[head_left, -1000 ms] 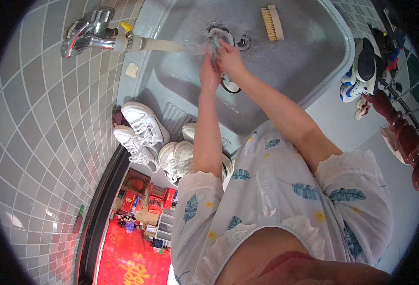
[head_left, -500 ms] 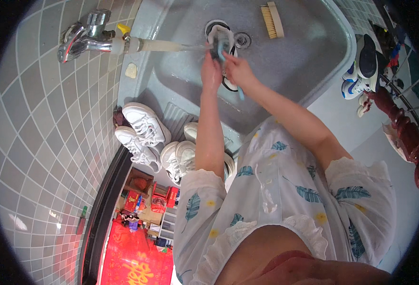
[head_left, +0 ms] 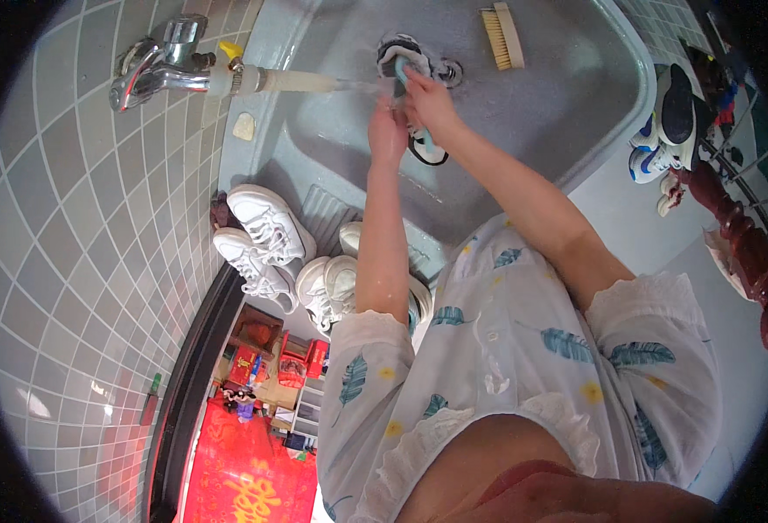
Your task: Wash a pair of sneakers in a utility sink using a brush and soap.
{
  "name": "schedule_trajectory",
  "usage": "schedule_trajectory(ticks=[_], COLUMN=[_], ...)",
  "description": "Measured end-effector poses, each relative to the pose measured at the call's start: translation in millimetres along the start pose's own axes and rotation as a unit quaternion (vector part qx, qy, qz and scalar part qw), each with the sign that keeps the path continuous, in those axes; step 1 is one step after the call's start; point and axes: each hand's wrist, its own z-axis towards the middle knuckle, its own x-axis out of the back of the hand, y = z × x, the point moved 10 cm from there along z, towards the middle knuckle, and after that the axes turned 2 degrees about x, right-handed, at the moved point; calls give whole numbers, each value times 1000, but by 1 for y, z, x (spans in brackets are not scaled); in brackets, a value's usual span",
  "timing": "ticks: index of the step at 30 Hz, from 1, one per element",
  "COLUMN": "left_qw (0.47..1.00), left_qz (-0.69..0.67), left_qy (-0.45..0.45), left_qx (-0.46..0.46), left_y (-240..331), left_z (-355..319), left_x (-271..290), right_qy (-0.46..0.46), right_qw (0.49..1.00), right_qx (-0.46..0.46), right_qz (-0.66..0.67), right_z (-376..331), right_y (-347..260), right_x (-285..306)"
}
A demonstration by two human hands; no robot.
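Observation:
A black-and-white shoe (head_left: 427, 150) lies in the grey sink (head_left: 523, 131), its middle covered by my hands. My left hand (head_left: 388, 132) is closed on the shoe's near side, with the fingertips blurred under the running water. In my right hand (head_left: 432, 106) is a slim light-blue brush (head_left: 402, 66), pressed against the shoe; its bristles are hidden. Water from the hose on the tap (head_left: 162, 78) pours over the shoe and both hands. Beyond the shoe's right side, the drain (head_left: 450, 73) shows.
A wooden scrub brush (head_left: 502, 37) lies at the sink's far side. White sneakers (head_left: 266, 225) and further pale shoes (head_left: 327, 288) stand left of my left forearm. A piece of soap (head_left: 243, 126) sits on the ledge. More shoes (head_left: 673, 113) are at the right, by a dark-red turned post (head_left: 732, 213).
The light-blue brush and my right hand have shifted slightly up and left over the shoe. My left hand stays nearly in place.

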Motion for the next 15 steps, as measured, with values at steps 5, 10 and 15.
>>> schedule_trajectory(ticks=[5,10,15], left_qw=[972,972,974], left_qz=[180,186,175], left_qy=[95,63,77], left_qx=[-115,-126,-124], left_y=[-19,1,-6], left_z=[-1,2,10], left_x=[29,14,8], right_qy=[-76,-45,-51], right_qw=[994,992,993], right_qx=[-33,75,-1], right_qz=[-76,-90,-106], right_z=[-36,2,-19], right_y=[28,-12,15], right_x=[-7,-8,3])
